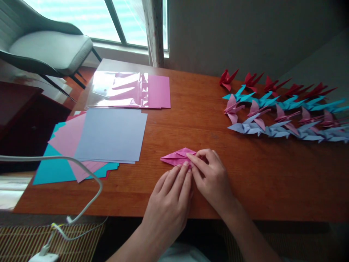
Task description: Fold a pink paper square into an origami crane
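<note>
A pink folded origami paper (176,156), narrow and diamond-shaped, lies on the wooden table with its pointed end to the left. My left hand (171,193) presses its fingertips on the near edge of the paper, fingers close together. From the right, my right hand (212,176) pinches the paper's other end, its index finger resting on the folded layers. The fingers cover the right part of the paper, so its exact folds there are hidden.
Fanned grey-blue sheets (113,134) overlap pink sheets (69,136) and turquoise sheets (54,169) on the left. Behind them lies a clear packet (117,91) of pink paper. Rows of red cranes (226,79), turquoise, pink and pale blue cranes (247,127) stand at right. A white cable (92,176) hangs front left.
</note>
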